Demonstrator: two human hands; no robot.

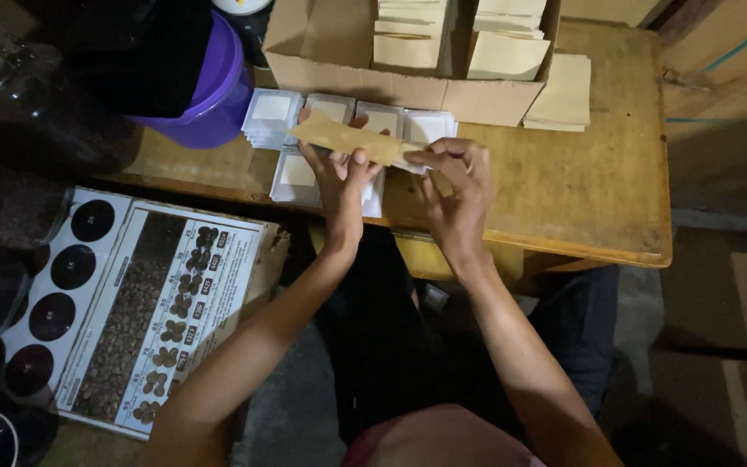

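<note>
- A flat kraft-brown paper pouch (347,138) is held above a wooden table, long side roughly level, tilted slightly down toward the right.
- The left hand (339,177) supports the pouch from beneath, fingers spread along its lower edge.
- The right hand (458,186) pinches the pouch's right end between thumb and fingertips.
- Stacks of small white-bordered sachets (304,130) with pale square centres lie in rows on the table directly under the pouch, some overlapping, near the table's front edge.
</note>
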